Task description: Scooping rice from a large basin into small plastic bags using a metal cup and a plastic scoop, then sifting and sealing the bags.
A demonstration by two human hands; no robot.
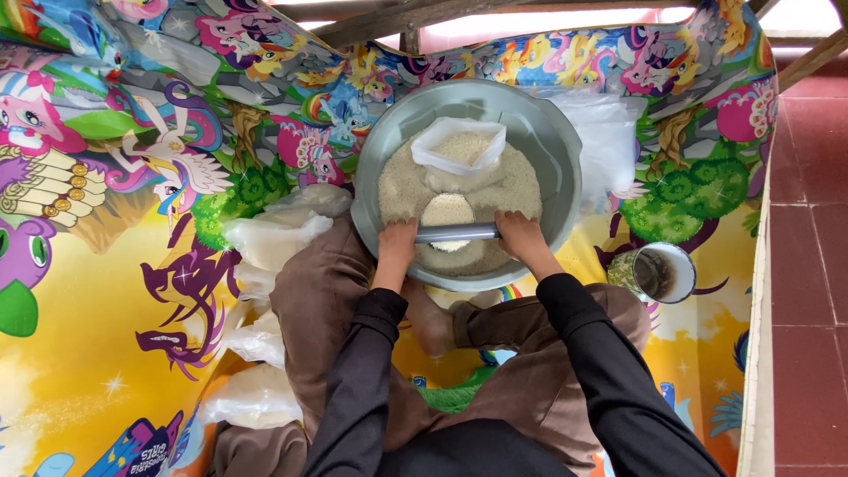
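Grey basin (552,150) of rice (397,187), left hand (397,245) and right hand (519,235) each in closed grip on metal scoop (455,232)

This looks like a home porch or open veranda where I sit cross-legged on the floor, working at ground level. Under me lies a bright plastic mat (106,291) printed with cartoon ponies, the kind spread out in a house. To my right the floor is red tile (813,265), and past the mat's far edge I see rough wooden beams (389,18) with daylight behind them. A big grey basin (548,132) of white rice, filled clear plastic bags (265,238) and an enamel mug (658,272) point to household food packing.
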